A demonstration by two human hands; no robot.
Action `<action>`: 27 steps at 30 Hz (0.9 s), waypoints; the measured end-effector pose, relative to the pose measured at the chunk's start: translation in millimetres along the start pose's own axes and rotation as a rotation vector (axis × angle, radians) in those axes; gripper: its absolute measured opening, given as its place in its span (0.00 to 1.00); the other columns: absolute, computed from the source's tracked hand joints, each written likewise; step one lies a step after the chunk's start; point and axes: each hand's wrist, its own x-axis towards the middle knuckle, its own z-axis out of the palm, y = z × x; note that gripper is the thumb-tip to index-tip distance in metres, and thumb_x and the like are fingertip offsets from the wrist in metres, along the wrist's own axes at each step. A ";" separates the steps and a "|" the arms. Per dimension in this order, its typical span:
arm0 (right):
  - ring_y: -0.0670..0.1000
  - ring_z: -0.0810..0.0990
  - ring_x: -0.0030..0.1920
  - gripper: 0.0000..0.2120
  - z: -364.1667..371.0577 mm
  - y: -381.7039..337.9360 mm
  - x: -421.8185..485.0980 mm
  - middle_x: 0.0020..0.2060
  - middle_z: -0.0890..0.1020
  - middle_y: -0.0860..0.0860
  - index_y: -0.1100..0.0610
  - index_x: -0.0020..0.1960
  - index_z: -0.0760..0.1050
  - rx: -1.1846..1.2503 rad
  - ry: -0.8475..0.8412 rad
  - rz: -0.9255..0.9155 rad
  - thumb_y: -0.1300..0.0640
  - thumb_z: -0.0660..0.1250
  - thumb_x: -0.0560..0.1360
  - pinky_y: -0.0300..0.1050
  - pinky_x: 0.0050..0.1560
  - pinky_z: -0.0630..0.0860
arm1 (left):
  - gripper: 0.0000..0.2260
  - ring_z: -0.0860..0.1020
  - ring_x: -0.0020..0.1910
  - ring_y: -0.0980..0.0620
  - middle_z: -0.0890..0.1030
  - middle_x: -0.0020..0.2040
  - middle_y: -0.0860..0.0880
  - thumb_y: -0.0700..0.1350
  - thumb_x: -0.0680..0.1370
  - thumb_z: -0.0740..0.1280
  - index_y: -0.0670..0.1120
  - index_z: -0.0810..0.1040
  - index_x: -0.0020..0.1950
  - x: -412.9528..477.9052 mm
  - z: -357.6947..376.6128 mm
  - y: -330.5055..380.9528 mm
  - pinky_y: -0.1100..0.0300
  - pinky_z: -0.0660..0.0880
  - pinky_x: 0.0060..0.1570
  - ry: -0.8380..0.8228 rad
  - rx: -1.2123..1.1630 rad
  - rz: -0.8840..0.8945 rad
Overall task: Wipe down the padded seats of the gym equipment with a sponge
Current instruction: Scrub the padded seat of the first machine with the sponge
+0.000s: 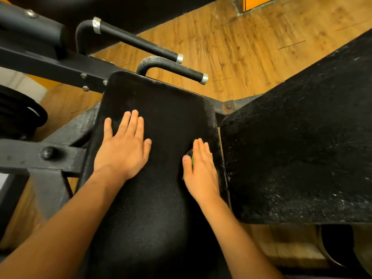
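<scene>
A black padded seat point(161, 109) fills the middle of the head view, with a textured vinyl surface. My left hand point(122, 148) lies flat on its left half, fingers straight and spread. My right hand point(201, 170) presses flat near the seat's right edge, fingers straight and together. Under its palm sits a sponge point(191, 159), almost fully hidden; only a green and dark sliver shows between thumb and forefinger.
A second black pad point(302, 137), speckled with white dust, stands close on the right. Black steel frame bars point(50, 154) run to the left, and two padded handles point(141, 43) jut out beyond the seat. A weight plate point(22, 115) sits at far left. Wooden floor lies behind.
</scene>
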 end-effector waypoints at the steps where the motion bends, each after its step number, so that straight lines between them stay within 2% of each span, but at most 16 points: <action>1: 0.46 0.41 0.82 0.29 2.0 1.2 -9.8 0.83 0.48 0.49 0.56 0.83 0.47 0.004 0.005 0.003 0.49 0.51 0.86 0.44 0.80 0.39 | 0.30 0.45 0.82 0.47 0.49 0.83 0.44 0.56 0.84 0.44 0.42 0.51 0.83 0.7 0.2 0.0 0.37 0.45 0.77 0.004 0.000 0.002; 5: 0.48 0.42 0.82 0.28 8.0 1.9 -23.2 0.83 0.50 0.51 0.58 0.83 0.48 0.004 0.036 0.023 0.50 0.50 0.86 0.46 0.81 0.40 | 0.30 0.45 0.82 0.47 0.48 0.83 0.44 0.56 0.84 0.44 0.41 0.50 0.82 1.3 1.6 -0.6 0.36 0.44 0.77 -0.014 -0.001 0.012; 10: 0.52 0.43 0.82 0.28 1.4 2.2 6.3 0.83 0.51 0.54 0.60 0.83 0.49 -0.020 0.011 -0.029 0.51 0.50 0.87 0.46 0.80 0.39 | 0.30 0.44 0.82 0.47 0.47 0.83 0.44 0.57 0.84 0.43 0.41 0.50 0.82 1.9 2.7 -2.3 0.36 0.44 0.77 -0.015 0.007 0.016; 15: 0.58 0.42 0.82 0.28 -6.8 2.7 29.2 0.82 0.49 0.58 0.61 0.83 0.49 -0.226 -0.020 -0.090 0.53 0.50 0.85 0.53 0.80 0.41 | 0.30 0.45 0.82 0.46 0.49 0.83 0.43 0.56 0.84 0.45 0.41 0.51 0.82 2.1 5.9 -3.2 0.35 0.44 0.76 0.005 -0.004 0.017; 20: 0.55 0.40 0.82 0.30 -4.0 1.8 16.6 0.83 0.46 0.58 0.62 0.83 0.47 -0.184 -0.035 -0.060 0.55 0.51 0.84 0.51 0.81 0.40 | 0.30 0.46 0.82 0.46 0.49 0.83 0.43 0.56 0.84 0.45 0.41 0.51 0.82 4.3 7.1 -2.9 0.34 0.45 0.76 0.007 0.004 0.022; 27: 0.50 0.39 0.82 0.30 -0.9 9.5 -48.3 0.83 0.45 0.54 0.60 0.83 0.45 -0.139 -0.084 -0.064 0.55 0.51 0.85 0.47 0.81 0.41 | 0.30 0.48 0.82 0.45 0.51 0.83 0.42 0.56 0.84 0.46 0.40 0.53 0.82 3.4 5.9 -2.1 0.33 0.46 0.76 0.006 0.004 0.028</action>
